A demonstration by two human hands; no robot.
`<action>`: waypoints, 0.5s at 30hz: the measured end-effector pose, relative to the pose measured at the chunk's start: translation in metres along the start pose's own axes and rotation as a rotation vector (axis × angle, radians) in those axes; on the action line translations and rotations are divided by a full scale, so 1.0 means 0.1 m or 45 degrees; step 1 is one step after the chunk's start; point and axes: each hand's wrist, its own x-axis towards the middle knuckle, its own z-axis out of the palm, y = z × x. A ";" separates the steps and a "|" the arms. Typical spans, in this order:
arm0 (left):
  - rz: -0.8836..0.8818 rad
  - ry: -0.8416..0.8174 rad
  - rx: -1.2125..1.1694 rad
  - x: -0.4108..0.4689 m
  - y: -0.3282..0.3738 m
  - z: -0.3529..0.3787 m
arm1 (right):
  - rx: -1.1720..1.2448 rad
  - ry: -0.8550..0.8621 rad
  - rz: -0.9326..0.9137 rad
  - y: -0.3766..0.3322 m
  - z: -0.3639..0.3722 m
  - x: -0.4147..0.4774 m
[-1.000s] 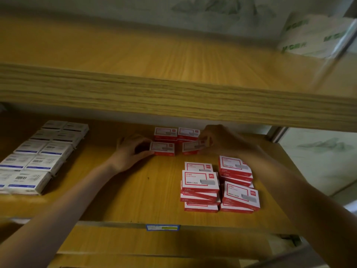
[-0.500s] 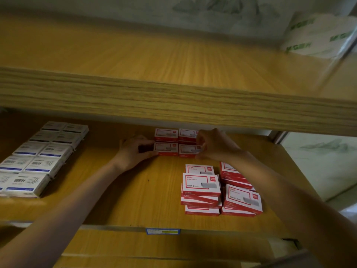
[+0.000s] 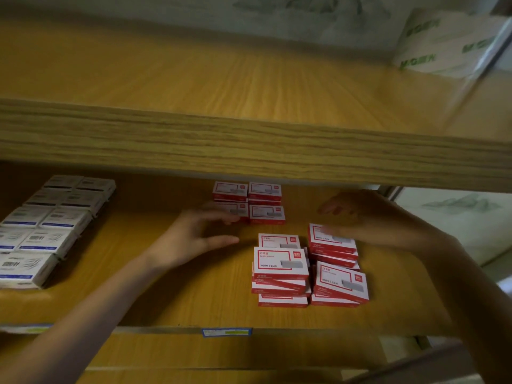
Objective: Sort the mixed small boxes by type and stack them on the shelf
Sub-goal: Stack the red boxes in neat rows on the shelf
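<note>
Red boxes at the back: sitting as a tidy two-by-two block deep on the lower shelf, under the edge of the upper shelf; the two front ones, which the hands were pressing into line half a second ago, are now lying square against the back pair.
Left hand: coming away from the block, fingers spread and empty, hovering just left of the front-left box and partly covering it.
Right hand: also letting go and pulling back toward the person, open and holding nothing, passing blurred over the far right pile.
Loose red piles: waiting nearer the shelf front, several crooked stacks touching one another, tops skewed at different angles.
White boxes: lying in neat rows of two at the left end, well apart from the red ones.
What has changed: both hands are releasing together, so the placing of this pair looks finished.
Meaning for the task: the red group is growing row by row; the crooked piles are probably the next supply, and the right hand is already nearest to them.
Risk: the skewed stacks may be slipping if grabbed from the top only.
</note>
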 end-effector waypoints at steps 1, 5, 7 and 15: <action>0.012 -0.049 0.010 0.02 0.03 0.03 | -0.025 -0.005 -0.008 0.01 -0.01 -0.07; 0.049 -0.196 0.035 0.10 0.09 0.15 | -0.084 0.027 0.016 0.03 0.05 -0.24; 0.047 -0.239 0.039 0.13 0.08 0.19 | -0.084 0.011 0.058 0.05 0.08 -0.25; 0.071 -0.290 0.077 0.19 0.04 0.26 | -0.015 0.018 0.099 0.04 0.11 -0.30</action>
